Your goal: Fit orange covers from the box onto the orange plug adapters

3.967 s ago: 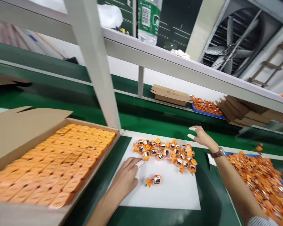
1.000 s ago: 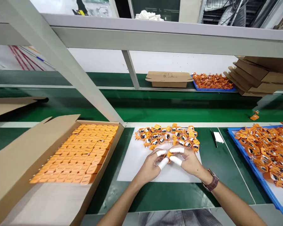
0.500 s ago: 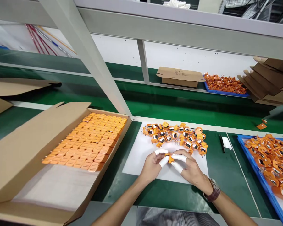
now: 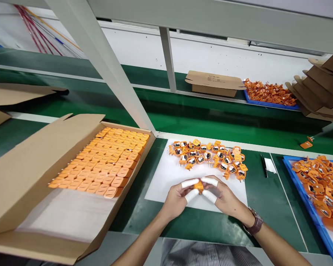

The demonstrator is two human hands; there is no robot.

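Over white paper, hands hold a boxy orange casing.

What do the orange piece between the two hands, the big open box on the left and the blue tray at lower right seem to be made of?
The orange piece looks like hard plastic, smooth and evenly coloured. The open box seems matte cardboard: brown, with folded flaps. The blue tray is probably plastic, given its smooth rim and uniform colour.
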